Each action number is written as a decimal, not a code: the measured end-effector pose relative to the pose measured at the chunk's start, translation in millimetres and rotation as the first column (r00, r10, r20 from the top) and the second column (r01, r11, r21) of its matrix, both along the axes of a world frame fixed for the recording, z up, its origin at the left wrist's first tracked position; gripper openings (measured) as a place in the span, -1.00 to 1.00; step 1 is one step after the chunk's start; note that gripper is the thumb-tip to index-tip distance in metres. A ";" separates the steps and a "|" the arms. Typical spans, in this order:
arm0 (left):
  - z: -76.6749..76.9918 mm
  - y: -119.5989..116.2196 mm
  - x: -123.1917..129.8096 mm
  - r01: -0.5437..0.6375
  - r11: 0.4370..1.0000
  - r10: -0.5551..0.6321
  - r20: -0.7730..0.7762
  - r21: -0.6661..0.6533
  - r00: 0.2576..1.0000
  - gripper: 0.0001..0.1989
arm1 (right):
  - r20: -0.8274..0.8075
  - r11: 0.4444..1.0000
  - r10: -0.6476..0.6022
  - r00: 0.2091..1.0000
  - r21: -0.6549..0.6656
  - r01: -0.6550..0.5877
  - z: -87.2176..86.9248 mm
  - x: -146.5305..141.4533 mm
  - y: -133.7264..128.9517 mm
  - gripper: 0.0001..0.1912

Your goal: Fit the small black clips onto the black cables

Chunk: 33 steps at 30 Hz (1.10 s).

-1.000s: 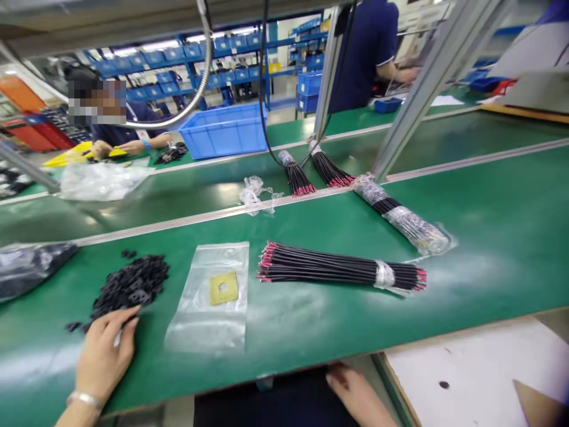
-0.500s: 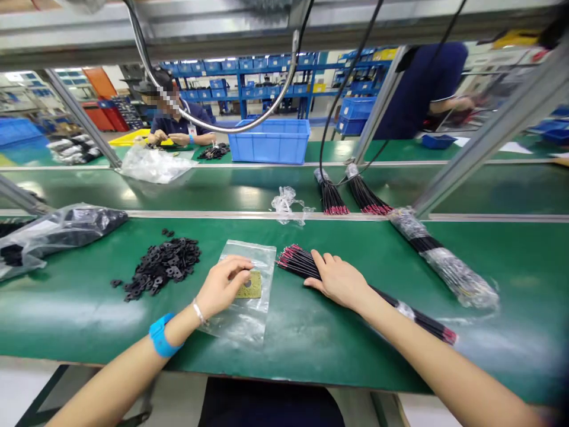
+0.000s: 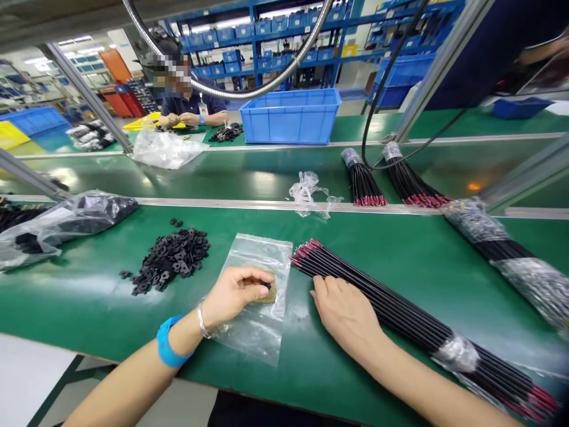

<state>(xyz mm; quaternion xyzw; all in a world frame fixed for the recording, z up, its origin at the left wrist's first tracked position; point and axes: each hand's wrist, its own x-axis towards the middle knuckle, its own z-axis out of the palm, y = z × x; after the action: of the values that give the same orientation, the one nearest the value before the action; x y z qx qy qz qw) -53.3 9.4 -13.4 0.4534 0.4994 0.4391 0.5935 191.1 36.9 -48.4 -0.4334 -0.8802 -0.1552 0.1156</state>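
My left hand [image 3: 242,293] pinches a small black piece [image 3: 267,286] between thumb and forefinger, right at a yellow-brown sponge-like pad [image 3: 272,296]. The pad lies on a clear zip bag [image 3: 262,339], and the fingers hide much of it. My right hand [image 3: 347,308] is curled at the near edge of a long bundle of black cables [image 3: 400,305] with red ends. Its fingertips are hidden, so what they hold, if anything, does not show. Left of the bag lies a pile of small black flat parts with holes [image 3: 175,258].
A plastic bag of dark parts [image 3: 98,210] lies at the left. Crumpled clear film [image 3: 306,193] and further cable bundles [image 3: 367,181] are at the back, with a wrapped bundle [image 3: 502,243] at right. A co-worker [image 3: 191,110] sits opposite beside a blue bin [image 3: 291,118].
My right hand has slid off the top of the cable bundle to its near edge, fingers now curled. My left hand has closed at the pad. The view has shifted and tipped down.
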 end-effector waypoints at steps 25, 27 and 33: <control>-12.2 -11.2 2.3 0.540 0.742 0.206 -0.902 0.397 0.380 -0.63 | -0.488 0.882 0.373 0.789 -0.077 -0.465 24.5 18.9 -16.6 -0.75; -10.4 -11.0 5.8 0.539 0.763 0.167 -0.914 0.358 0.370 -0.60 | -0.526 0.881 0.317 0.789 -0.146 -0.451 18.7 15.3 -16.9 -0.72; 2.1 -8.0 18.5 -0.057 0.979 0.129 -0.374 0.198 0.919 -0.75 | -0.686 0.858 0.209 0.697 -0.213 -0.467 12.1 6.0 -15.3 -0.77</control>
<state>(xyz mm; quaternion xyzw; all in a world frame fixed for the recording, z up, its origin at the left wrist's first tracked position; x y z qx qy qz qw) -34.8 1.5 -11.3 0.5590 0.5846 0.4135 0.4181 197.2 21.6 -36.3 -0.3007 -0.8646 0.1962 0.3516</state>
